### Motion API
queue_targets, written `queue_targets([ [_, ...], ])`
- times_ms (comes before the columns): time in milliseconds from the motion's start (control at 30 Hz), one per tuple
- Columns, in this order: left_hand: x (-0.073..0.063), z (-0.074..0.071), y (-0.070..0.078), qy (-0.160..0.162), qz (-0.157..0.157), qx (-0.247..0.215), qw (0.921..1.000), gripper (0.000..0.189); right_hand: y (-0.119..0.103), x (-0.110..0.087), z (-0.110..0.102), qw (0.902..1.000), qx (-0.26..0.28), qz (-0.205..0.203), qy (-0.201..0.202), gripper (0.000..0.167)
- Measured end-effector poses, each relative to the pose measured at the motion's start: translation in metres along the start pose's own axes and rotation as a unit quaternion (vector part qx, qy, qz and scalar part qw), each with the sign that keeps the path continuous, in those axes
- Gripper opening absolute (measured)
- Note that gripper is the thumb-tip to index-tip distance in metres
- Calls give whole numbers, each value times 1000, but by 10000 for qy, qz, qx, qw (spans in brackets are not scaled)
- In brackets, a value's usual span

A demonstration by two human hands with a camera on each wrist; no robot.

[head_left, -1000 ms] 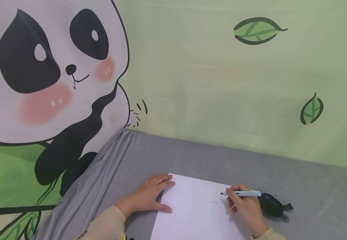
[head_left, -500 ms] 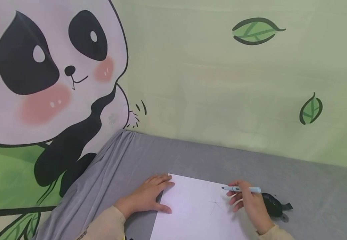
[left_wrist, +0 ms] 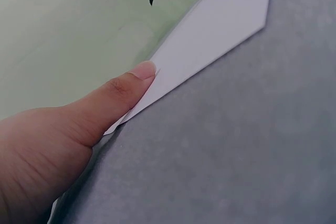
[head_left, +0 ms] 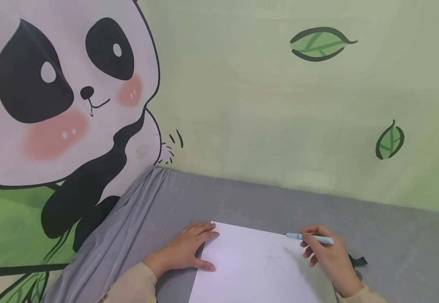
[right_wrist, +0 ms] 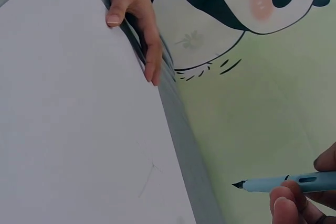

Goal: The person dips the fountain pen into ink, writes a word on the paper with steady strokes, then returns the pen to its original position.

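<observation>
A sheet of white paper (head_left: 246, 277) lies on the grey cloth. My left hand (head_left: 185, 250) rests at its left edge, fingers extended and spread, with the thumb on the paper in the left wrist view. My right hand (head_left: 331, 256) pinches a light blue fountain pen (right_wrist: 265, 183) between thumb and fingers. Its dark nib (right_wrist: 239, 184) points left and is raised clear of the sheet. A few thin crossing pen strokes (head_left: 273, 257) mark the paper's upper middle. The right hand hides part of the paper's right side.
A black object (head_left: 359, 261) lies right of the paper, mostly hidden behind my right hand. Grey cloth (head_left: 242, 198) covers the surface up to a pale green backdrop (head_left: 242, 105) with a printed panda (head_left: 105, 126) and leaves.
My right hand has moved right and slightly up with the pen, away from the strokes. It now covers most of the black object. The left hand stays in place.
</observation>
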State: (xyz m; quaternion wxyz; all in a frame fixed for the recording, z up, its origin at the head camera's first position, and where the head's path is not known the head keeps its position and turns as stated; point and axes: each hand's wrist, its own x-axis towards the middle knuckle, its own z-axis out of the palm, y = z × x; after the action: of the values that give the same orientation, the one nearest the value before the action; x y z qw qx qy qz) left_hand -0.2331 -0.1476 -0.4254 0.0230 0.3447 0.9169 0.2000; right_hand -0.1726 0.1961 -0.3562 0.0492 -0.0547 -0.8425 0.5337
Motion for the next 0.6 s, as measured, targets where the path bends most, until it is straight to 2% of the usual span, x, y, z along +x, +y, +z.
queue_targets([
  [167, -1, 1, -1, 30, 17, 11, 10000, 83, 7, -4, -12, 9994, 184, -281, 78, 28],
  [400, -1, 4, -4, 60, 35, 40, 10000, 83, 14, -8, -23, 9986, 280, -355, 291, 33],
  [600, -1, 3, -3, 70, 52, 78, 9999, 83, 22, -11, -35, 9978, 475, -357, 293, 31],
])
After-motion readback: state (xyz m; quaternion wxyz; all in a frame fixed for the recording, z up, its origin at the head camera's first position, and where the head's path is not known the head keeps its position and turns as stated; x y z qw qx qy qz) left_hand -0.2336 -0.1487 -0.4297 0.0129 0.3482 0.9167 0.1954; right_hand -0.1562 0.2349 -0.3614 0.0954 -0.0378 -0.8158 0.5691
